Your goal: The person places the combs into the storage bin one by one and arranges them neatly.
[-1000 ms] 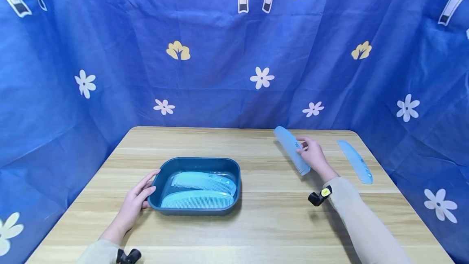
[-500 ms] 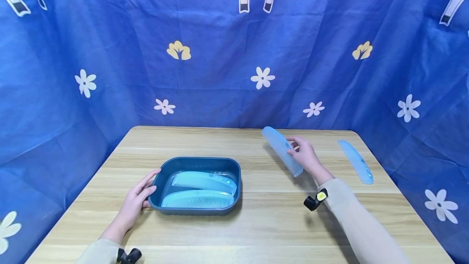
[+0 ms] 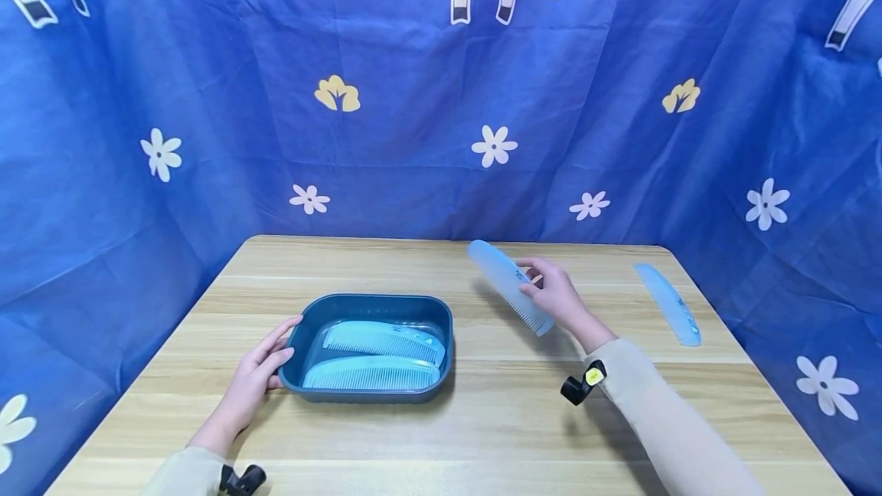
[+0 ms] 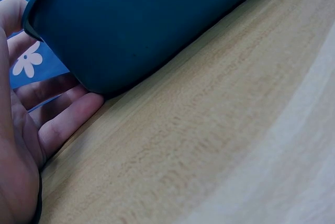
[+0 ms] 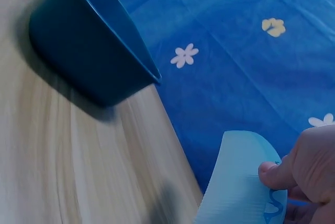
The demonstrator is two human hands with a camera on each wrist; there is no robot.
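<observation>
My left hand (image 3: pixel 251 381) holds the left end of a dark blue plastic basin (image 3: pixel 365 396), with fingers over its rim and others low against its outer wall (image 4: pixel 131 30). Inside lie two light blue combs, a rear comb (image 3: pixel 382 339) and a front comb (image 3: pixel 372 373), side by side. Over the table, right of the basin, my right hand (image 3: pixel 556 297) pinches another light blue comb (image 3: pixel 506 282) by its spine, the thumb (image 5: pixel 277 176) on its face. This comb slants, its far end up and to the left.
One more light blue comb (image 3: pixel 668 305) lies on the wooden table (image 3: pixel 482 442) near its right edge. A blue patterned curtain (image 3: pixel 413 159) stands behind the table and along both sides. Each sleeve carries a small black wrist camera (image 3: pixel 579 385).
My right hand has moved left with its comb, closer to the basin. The left hand, the basin and the comb at the far right have stayed in place.
</observation>
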